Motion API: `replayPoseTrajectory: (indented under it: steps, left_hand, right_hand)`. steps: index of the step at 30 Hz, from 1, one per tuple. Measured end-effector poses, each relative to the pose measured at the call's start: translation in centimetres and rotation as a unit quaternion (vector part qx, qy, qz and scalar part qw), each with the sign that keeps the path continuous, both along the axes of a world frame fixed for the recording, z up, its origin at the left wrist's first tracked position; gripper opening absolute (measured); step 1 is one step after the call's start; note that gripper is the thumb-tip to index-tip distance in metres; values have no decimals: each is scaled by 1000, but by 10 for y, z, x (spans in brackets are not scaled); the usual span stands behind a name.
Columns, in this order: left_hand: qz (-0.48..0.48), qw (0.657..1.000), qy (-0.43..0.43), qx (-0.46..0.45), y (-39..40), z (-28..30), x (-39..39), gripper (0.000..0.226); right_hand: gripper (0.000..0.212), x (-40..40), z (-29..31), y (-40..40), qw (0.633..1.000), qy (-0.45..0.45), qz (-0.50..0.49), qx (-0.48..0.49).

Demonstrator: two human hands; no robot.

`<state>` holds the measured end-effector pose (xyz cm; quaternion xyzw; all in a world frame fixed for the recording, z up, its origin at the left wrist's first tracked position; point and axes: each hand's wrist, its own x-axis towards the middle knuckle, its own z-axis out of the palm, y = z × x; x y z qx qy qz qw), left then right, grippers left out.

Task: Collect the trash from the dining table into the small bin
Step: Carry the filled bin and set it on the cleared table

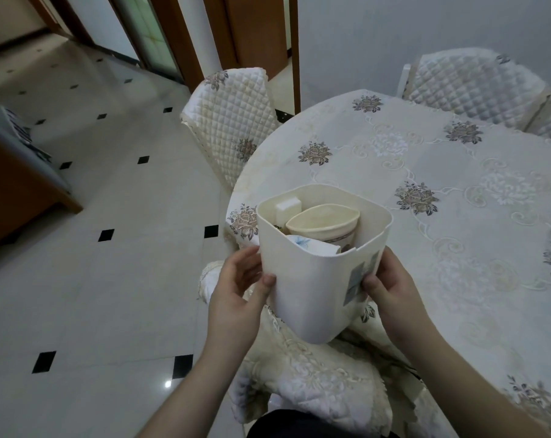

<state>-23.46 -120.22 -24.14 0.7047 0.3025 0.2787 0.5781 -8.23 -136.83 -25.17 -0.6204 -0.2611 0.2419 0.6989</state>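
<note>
**Desk:** What did the head camera catch?

**Photographer:** A person held a small cream bin (pixel 318 279) in both hands, off the table, in front of the near edge of the round dining table (pixel 441 191) and above a quilted chair seat (pixel 315 380). The left hand (pixel 236 292) grasped the bin's left side, thumb pressed on the front wall, fingers wrapped behind. The right hand (pixel 391 289) grasped the right side, thumb lying on a grey-blue label (pixel 361 276) stuck to that wall.

**Desk:** And the trash?

**Photographer:** It sat inside the bin. A squashed paper cup (pixel 324 222) lay tilted near the top, its mouth bent into an oval. Behind it, against the bin's far-left corner, stood a small white carton (pixel 287 207). In front of the cup was a crumpled white wrapper with blue print (pixel 309 245). Something small and dark showed beside the carton; I could not tell what it was.

**Desk:** The surroundings?

**Photographer:** The table wore a pale embroidered cloth with brown rose motifs. A quilted chair (pixel 233 121) stood at the table's far-left edge, another (pixel 470 86) at the far side by the wall. To the left ran a glossy tiled floor (pixel 110 248) with black diamond insets, and a wooden cabinet (pixel 18 184) at the frame's left edge.
</note>
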Motion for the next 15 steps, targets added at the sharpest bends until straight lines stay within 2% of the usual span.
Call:
replayPoseTrajectory:
  steps: [1,5,8,12,15]
  left_hand:
    - [-11,1000,-3,-8,-1,0,-3,42]
    - [-72,997,12,-25,-2,-2,-15,103]
    - [-99,993,15,-58,-3,-3,-26,127]
    - [-81,994,20,-64,2,-2,-48,143]
    - [-76,996,2,-55,14,-1,-70,138]
  right_hand:
    - [85,-1,0,2,1000,0,-3,3]
    - [87,-5,5,10,1000,-10,13,-10]
    - [88,-14,5,14,997,-38,36,-52]
    - [79,-40,8,19,993,-66,52,-80]
    - [68,-64,8,23,994,-77,46,-70]
